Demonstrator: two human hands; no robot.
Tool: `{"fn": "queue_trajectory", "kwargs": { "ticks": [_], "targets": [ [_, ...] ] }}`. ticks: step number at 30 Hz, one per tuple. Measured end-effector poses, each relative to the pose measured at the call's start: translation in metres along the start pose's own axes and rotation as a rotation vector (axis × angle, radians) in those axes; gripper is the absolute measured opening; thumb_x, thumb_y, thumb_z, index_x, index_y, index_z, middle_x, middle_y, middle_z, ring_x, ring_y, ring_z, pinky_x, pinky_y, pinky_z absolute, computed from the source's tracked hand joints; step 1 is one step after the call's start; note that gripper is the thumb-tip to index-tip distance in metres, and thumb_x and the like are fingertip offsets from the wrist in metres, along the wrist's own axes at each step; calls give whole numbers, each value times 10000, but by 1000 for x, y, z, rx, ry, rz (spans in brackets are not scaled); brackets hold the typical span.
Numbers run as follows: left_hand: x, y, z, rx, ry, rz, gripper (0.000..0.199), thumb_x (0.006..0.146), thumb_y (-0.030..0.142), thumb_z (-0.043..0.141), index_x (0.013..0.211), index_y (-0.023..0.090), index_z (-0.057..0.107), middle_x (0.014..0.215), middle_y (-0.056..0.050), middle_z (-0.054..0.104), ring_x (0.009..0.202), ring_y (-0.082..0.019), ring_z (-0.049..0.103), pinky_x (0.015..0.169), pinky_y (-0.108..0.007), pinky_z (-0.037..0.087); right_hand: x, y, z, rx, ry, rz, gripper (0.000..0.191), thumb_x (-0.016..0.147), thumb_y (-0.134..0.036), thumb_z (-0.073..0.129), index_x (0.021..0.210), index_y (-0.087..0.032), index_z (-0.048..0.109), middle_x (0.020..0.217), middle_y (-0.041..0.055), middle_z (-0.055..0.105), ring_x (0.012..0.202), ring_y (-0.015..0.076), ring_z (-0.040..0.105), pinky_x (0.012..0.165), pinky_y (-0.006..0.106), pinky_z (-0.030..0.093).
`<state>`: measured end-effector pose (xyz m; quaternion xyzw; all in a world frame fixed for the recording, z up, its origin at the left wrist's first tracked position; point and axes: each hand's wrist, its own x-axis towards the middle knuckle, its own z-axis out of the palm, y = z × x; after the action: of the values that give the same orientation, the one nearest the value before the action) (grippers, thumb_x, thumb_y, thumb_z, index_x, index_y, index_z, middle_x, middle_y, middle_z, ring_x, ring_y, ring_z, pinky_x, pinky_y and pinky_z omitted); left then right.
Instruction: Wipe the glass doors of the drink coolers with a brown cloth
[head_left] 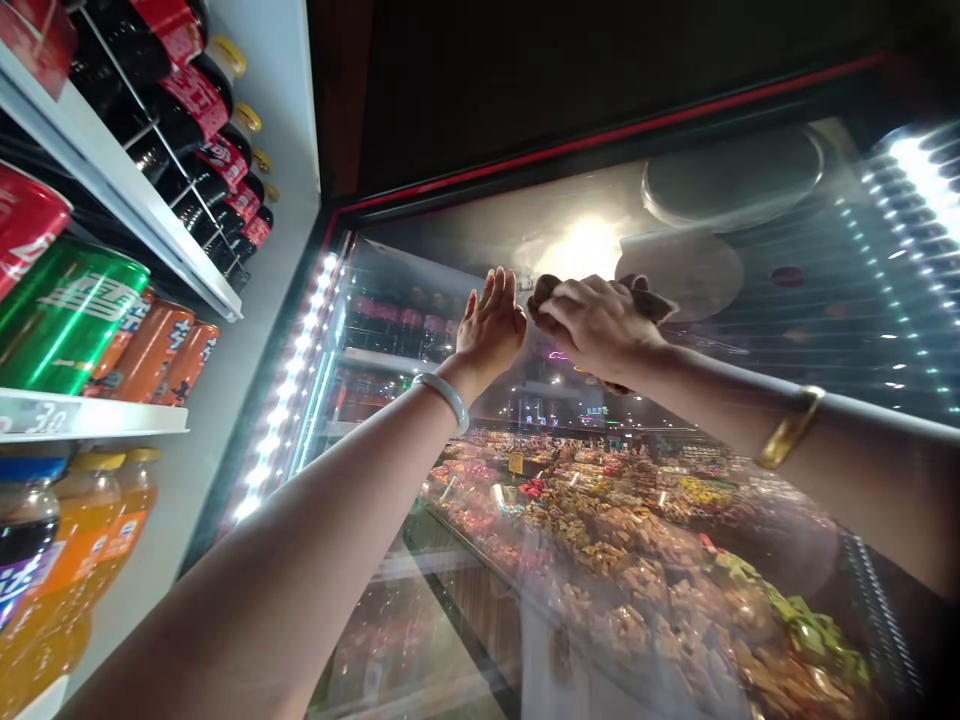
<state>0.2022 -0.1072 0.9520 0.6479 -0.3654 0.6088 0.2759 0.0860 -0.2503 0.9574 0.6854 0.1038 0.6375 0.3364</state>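
Note:
The glass door (420, 262) of a drinks fridge stands swung out before me. Flat against its upper part lies my left hand (491, 322), fingers stretched, a pale bangle (444, 400) round the wrist. To its right, my right hand (596, 325) presses a brown cloth (654, 298) to the same glass, its fingers closed over the cloth. Edges of the cloth stick out on both sides of the hand. A gold bracelet (791, 430) sits on the right forearm.
On the left, fridge shelves (97, 415) hold dark cola bottles (195, 100), a green can (75, 315), orange cans (154, 345) and orange drink bottles (94, 520). A light strip (289, 390) runs down the door's side. Heaped packaged goods (592, 540) show through the glass.

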Motion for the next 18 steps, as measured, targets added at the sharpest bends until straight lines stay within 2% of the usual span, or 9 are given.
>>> {"fn": "queue_trajectory", "kwargs": {
  "ticks": [2,4,6,8,11,14,16,18],
  "targets": [
    [-1,-1,1,15,-8,5,678,1011,260,251,1670,160,130,1762,-52,115,1627,-175,73,1327,-376,61,4,13,-2,-9,14,71,411,1002,-412,369,1219,-267,686,1218,117,630,1147,352,531,976,559,433],
    [0,-1,1,30,-19,5,677,1010,263,241,1667,132,138,1762,-63,111,1628,-180,70,1327,-372,61,22,22,1,-26,61,163,414,997,-395,376,1227,-239,681,1248,138,605,1192,381,507,983,583,415],
    [2,-1,-1,43,-23,-1,678,1009,267,237,1666,132,142,1762,-58,115,1628,-178,66,1328,-373,59,41,18,8,-35,105,205,434,1000,-384,359,1239,-209,676,1281,153,586,1214,394,492,982,589,407],
    [3,-4,-4,47,-18,-12,679,1006,269,237,1666,138,142,1761,-53,126,1627,-174,63,1329,-376,58,51,4,15,-30,100,174,448,1002,-373,340,1233,-192,677,1283,154,590,1191,380,504,973,574,416],
    [0,-11,-9,49,-24,-19,676,1010,280,230,1665,137,140,1760,-58,122,1628,-176,53,1328,-382,56,38,-20,17,-22,29,45,434,998,-382,345,1219,-216,680,1247,125,622,1136,342,531,952,534,443],
    [-7,-21,-14,60,-32,-21,678,1009,278,230,1664,134,132,1760,-71,112,1628,-182,61,1327,-393,62,17,-19,9,-2,-25,-48,443,1011,-455,335,1202,-261,684,1203,96,643,1098,321,540,952,518,446],
    [-11,-27,-16,73,-37,-31,681,1004,264,230,1664,124,130,1759,-76,116,1628,-181,68,1327,-390,62,18,-6,6,23,-12,8,470,1016,-493,322,1190,-263,693,1197,111,642,1109,332,532,966,534,431],
    [-14,-32,-16,88,-45,-40,681,1004,259,228,1662,109,140,1759,-79,121,1628,-181,69,1326,-381,57,33,5,9,38,44,128,487,1015,-494,328,1222,-241,688,1246,142,621,1174,363,503,996,564,405]
  ]
}}
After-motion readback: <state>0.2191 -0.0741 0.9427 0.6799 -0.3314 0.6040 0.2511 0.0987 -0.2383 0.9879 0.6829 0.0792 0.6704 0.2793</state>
